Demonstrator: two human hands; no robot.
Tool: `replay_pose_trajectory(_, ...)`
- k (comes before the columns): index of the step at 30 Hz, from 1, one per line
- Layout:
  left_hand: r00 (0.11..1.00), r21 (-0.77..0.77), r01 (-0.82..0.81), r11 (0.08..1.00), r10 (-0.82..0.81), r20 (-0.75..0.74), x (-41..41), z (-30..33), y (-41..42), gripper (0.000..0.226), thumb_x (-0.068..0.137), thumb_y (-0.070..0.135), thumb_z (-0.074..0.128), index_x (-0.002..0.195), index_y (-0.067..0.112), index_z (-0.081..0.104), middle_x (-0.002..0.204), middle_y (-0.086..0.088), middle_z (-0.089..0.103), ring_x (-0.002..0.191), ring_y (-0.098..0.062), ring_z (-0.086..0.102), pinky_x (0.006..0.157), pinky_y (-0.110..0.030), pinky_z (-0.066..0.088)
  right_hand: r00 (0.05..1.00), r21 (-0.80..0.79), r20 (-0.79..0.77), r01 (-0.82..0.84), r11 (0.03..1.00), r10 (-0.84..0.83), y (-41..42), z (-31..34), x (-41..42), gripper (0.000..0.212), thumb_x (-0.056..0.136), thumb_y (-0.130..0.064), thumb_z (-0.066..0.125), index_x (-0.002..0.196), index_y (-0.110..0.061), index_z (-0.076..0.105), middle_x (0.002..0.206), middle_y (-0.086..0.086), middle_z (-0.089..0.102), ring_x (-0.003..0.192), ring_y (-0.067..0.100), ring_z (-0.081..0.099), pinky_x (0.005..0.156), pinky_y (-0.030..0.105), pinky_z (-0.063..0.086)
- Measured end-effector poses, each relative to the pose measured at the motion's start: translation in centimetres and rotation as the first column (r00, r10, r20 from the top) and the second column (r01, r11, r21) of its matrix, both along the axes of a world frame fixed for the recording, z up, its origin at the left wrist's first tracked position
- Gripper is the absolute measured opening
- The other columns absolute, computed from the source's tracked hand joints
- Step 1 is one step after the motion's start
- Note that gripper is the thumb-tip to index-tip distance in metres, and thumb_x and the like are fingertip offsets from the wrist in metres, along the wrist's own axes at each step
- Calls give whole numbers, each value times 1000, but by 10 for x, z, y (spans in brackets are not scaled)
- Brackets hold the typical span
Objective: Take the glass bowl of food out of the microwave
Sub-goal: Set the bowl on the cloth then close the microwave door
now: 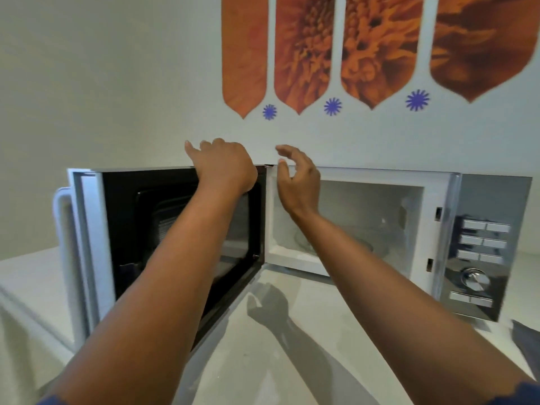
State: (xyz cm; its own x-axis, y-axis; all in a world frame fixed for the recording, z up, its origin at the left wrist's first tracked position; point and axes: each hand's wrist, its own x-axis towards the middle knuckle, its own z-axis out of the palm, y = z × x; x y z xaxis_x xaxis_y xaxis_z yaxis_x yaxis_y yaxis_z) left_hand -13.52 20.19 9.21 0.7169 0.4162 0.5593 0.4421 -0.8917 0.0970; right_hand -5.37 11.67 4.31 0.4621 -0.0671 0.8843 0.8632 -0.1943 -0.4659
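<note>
Right now you are standing at the microwave point(344, 217) with its door point(175, 235) swung wide to the left of the cavity. Your left hand point(225, 165) is resting over the door's top edge, fingers draped loosely and gripping nothing firmly that I can see. Your right hand point(295, 182) is hovering at the cavity's upper left corner, fingers half curled and apart, holding nothing. The bowl point(333, 244) is sitting low inside the cavity, on its floor, seen only faintly behind your right forearm; it is clear glass, and I cannot tell what food is in it. You are reaching high while the bowl is lying well below your right hand, so you are probably still needing to drop that hand and go in under the cavity's top lip. Several things could be going wrong from here: the glass may be hot and slick, so a one-handed pinch on the rim could be letting it slip; lifting too steeply could be knocking the rim against the cavity's lip and tipping food out; leaning on the door could be shifting the microwave on the counter point(277, 331).
</note>
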Motion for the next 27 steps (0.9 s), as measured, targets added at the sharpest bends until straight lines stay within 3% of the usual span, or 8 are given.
replay_pose_trajectory(5,998,-73,-55,996,52,-41,-19,2,-2,33,87,22,47,114,8,57,124,-14,59,116,-32,54,107,-43,34,977,-199,-60,-214,957,206,34,-5,-9,28,85,-7,47,107,-13,62,113,9,67,105,21,58,92,38,47)
replay_pose_trajectory(9,999,-106,-38,994,35,-30,-32,7,-1,13,88,19,46,95,12,54,102,-10,56,97,-28,55,79,-33,35,938,-219,-101,-347,912,332,47,-8,-23,36,84,-9,47,69,-39,57,74,-18,58,73,6,53,71,30,45)
replay_pose_trajectory(12,999,-118,-20,993,14,-49,-37,10,1,19,90,17,43,100,10,58,106,-10,57,91,-26,52,76,-31,34,930,-251,-121,-366,896,346,52,-10,-24,20,88,-12,45,88,-14,64,88,-1,64,85,18,57,80,42,50)
replay_pose_trajectory(14,997,-98,-23,995,16,-72,-37,11,2,29,91,17,43,112,7,59,120,-12,58,106,-28,55,82,-32,38,932,-265,-129,-361,894,338,52,-10,-23,21,89,-10,42,94,-8,63,96,9,65,87,19,57,78,35,49)
replay_pose_trajectory(16,993,-66,-29,997,21,-120,-38,14,3,35,91,19,42,121,5,56,130,-14,54,117,-30,53,96,-37,42,938,-288,-119,-345,893,325,51,-9,-24,23,89,-9,40,93,-9,62,90,2,61,84,15,53,70,21,42)
replay_pose_trajectory(19,973,-23,-14,1000,8,-230,-39,22,4,38,93,19,40,125,4,53,134,-16,51,120,-33,51,103,-42,42,951,-333,-95,-310,891,295,48,-6,-24,23,88,-6,38,93,-9,61,87,-5,54,80,14,49,62,16,34)
replay_pose_trajectory(24,915,57,58,997,-30,-402,-41,36,0,32,95,14,34,120,4,52,107,-15,52,90,-23,49,84,-33,41,962,-382,-101,-274,883,255,41,-4,-28,30,88,-5,35,103,-11,60,95,4,60,85,14,47,63,21,31)
replay_pose_trajectory(27,887,126,70,990,-4,-461,-45,45,-6,15,95,10,34,97,4,47,74,-8,43,62,-17,42,60,-26,37,966,-389,-106,-260,884,238,37,-5,-28,33,88,-7,34,111,-11,57,106,12,62,91,18,50,66,18,28)
